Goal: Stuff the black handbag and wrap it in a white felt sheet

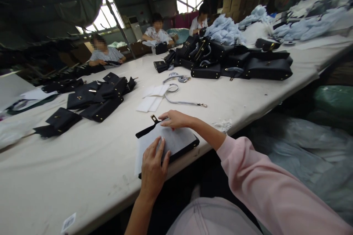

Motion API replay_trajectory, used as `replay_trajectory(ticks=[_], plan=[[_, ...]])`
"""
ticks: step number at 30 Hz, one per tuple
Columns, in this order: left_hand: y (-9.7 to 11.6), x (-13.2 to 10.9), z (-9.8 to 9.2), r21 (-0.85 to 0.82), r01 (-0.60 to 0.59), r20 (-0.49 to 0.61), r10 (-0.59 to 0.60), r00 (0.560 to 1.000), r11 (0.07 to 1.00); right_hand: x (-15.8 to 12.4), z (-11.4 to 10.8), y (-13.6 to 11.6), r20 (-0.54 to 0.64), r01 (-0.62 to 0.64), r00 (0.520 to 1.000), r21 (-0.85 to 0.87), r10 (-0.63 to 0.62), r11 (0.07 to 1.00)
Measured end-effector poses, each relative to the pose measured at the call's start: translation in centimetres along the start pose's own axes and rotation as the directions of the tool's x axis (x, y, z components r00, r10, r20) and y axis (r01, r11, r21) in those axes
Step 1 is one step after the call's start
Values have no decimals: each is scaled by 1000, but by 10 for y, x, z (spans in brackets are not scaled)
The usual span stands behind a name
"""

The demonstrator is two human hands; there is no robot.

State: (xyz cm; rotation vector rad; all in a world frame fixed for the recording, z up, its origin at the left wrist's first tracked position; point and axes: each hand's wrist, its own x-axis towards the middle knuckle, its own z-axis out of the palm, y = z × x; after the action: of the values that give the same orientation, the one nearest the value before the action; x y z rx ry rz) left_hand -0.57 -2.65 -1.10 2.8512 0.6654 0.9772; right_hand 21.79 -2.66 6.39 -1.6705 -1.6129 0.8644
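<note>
A black handbag (190, 143) lies flat at the near edge of the long white table (82, 176), with a sheet of white paper (176, 140) spread over it. My left hand (153, 167) rests flat on the sheet's near end, fingers stretched out. My right hand (174, 119), in a pink sleeve, presses fingertips on the sheet's far edge, beside the bag's gold clasp (153, 118). Neither hand grips anything.
More white sheets (152, 97) and a pale blue strap (182, 102) lie just beyond. Black bags are piled at left (93, 99) and at far right (234, 62). Three people (104, 54) sit along the far side. Light blue wrapping (224, 29) is heaped at the back.
</note>
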Motion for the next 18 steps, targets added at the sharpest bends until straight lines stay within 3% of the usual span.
replay_trajectory(ticks=[4,10,16,18], plan=[[3,3,4,31,-33,-15,33,999,999,16,5,9,9,-35,999,24,35,999],[4,3,7,20,-18,-32,18,999,1000,22,17,21,-161,-89,985,-151,65,985],[5,1,11,-37,8,-89,-12,996,999,14,21,38,4,-22,1000,72,22,997],[5,0,13,-48,11,-103,-16,995,999,13,23,41,3,-24,1000,99,24,995]])
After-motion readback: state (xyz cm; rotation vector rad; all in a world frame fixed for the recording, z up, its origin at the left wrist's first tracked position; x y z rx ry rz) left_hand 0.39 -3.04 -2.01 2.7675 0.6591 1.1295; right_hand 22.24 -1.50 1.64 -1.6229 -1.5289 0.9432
